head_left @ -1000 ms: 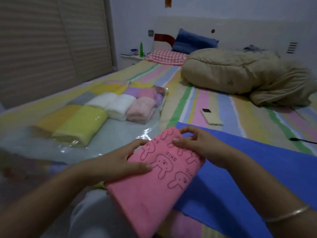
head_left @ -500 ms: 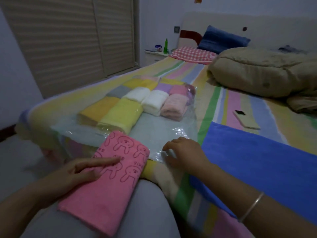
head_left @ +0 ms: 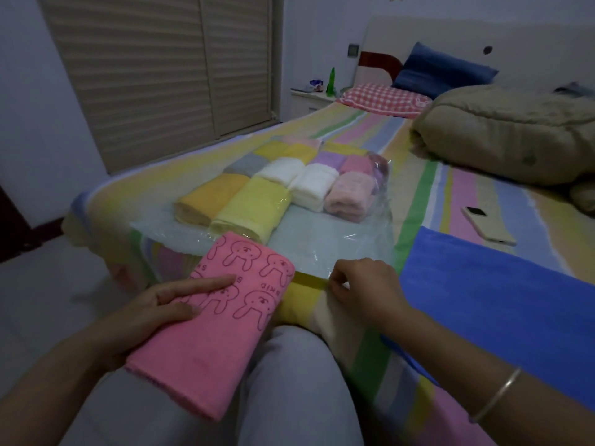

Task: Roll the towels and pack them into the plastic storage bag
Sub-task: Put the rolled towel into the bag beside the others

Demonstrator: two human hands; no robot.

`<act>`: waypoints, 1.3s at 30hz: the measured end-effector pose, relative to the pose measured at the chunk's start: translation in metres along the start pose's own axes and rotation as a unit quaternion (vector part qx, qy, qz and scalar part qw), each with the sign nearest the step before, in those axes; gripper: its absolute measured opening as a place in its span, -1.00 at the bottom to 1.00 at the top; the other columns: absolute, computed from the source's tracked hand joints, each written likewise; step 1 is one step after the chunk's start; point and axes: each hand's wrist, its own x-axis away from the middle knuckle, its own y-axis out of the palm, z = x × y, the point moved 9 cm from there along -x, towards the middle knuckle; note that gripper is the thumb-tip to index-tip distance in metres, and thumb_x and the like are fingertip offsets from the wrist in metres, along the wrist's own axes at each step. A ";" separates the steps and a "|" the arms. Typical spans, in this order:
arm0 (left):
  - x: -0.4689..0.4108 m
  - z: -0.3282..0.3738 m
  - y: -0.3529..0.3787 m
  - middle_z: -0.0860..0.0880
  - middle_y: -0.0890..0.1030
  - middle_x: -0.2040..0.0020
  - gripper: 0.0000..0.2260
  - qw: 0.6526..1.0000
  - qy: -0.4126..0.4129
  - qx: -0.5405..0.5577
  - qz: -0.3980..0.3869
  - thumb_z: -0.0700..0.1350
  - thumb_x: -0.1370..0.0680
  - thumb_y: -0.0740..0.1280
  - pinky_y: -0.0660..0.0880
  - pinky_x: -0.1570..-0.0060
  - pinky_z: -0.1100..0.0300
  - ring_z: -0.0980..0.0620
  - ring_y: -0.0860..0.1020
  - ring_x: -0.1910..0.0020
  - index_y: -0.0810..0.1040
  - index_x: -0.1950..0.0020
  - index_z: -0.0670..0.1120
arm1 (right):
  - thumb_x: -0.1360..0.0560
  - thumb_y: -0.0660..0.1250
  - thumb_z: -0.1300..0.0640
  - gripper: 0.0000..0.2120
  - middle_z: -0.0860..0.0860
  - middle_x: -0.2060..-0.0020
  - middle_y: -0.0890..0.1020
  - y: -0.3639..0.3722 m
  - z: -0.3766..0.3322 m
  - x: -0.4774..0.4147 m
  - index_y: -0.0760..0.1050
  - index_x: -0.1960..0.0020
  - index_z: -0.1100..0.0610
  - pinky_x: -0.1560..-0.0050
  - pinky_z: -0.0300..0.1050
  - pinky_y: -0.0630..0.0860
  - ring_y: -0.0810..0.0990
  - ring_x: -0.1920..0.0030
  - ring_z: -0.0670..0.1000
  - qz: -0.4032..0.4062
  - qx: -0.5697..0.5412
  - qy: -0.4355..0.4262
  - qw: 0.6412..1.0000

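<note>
A pink towel (head_left: 225,320) with rabbit prints lies folded flat across my lap. My left hand (head_left: 167,300) holds it at its left edge, thumb on top and forefinger stretched over it. The clear plastic storage bag (head_left: 328,243) lies on the bed ahead, with several rolled towels (head_left: 277,194) inside in yellow, white, pink, grey and purple. My right hand (head_left: 360,284) pinches the bag's near edge at the mouth. A blue towel (head_left: 495,304) is spread flat on the bed to the right.
A phone (head_left: 486,225) lies on the striped sheet beyond the blue towel. A bundled beige duvet (head_left: 508,136) and pillows (head_left: 383,99) fill the far right of the bed. The bed edge and bare floor lie to the left, under a shuttered window.
The pink towel went from in front of me over the blue towel down to my lap on the left. My right hand let go of it and took the bag's near edge.
</note>
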 end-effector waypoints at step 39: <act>-0.175 0.078 0.051 -0.18 0.58 -0.05 -0.66 0.811 0.198 -0.459 0.303 0.08 -0.55 0.22 0.49 -0.08 0.07 -0.14 0.56 0.00 0.51 -0.20 -0.11 | -0.45 0.38 -0.15 -0.81 -0.15 0.32 0.63 -0.072 0.009 0.012 0.49 0.21 -0.05 0.35 -0.05 0.53 0.62 0.31 -0.04 0.235 -0.129 -0.001 0.963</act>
